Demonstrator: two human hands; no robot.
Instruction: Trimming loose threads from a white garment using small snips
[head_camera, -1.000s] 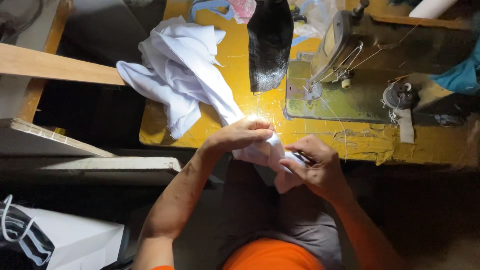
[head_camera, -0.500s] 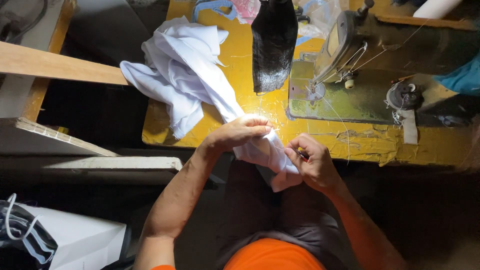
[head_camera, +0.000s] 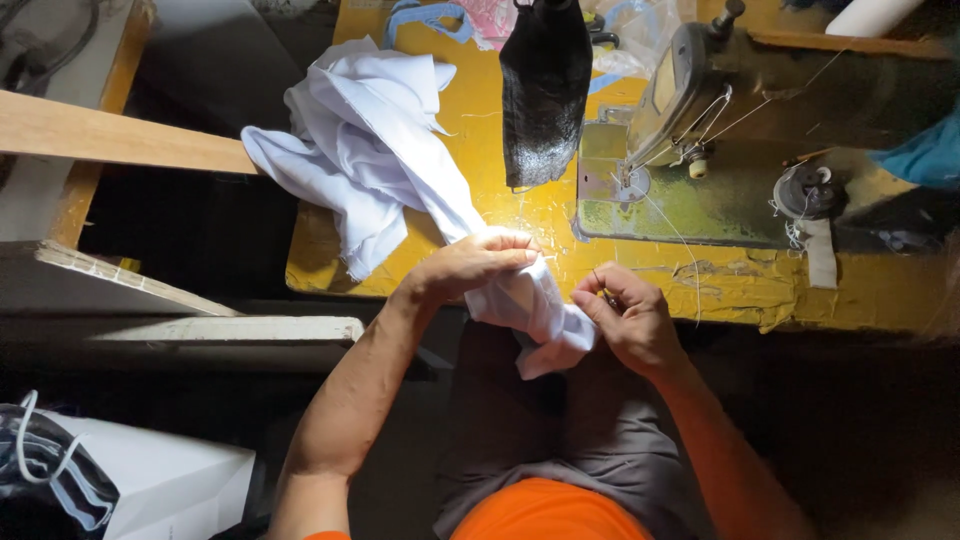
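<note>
A: Two hands on one piece of white cloth (head_camera: 390, 170). Status?

B: Left hand (head_camera: 475, 265) is closed over the cloth at the worktop (head_camera: 500, 215) front edge, fingers curled down. Right hand (head_camera: 625, 320) is pinched shut on a thin dark tool (head_camera: 603, 293), tip at the cloth's loose end. Can't tell what kind of tool, too small.

A: Where's the cloth sitting?

B: Bulk is heaped on the yellow worktop, left side. One strip runs down to the front edge, passes under the left hand and hangs over the lap between the hands.

A: Machine?

B: Sewing machine (head_camera: 690, 90) is right of the heap, well apart from both hands. Thread strands trail from it across the worktop. Black bag (head_camera: 545, 90) stands between heap and machine.

A: Anything else?

B: White box (head_camera: 150, 480) on the floor, lower left.
</note>
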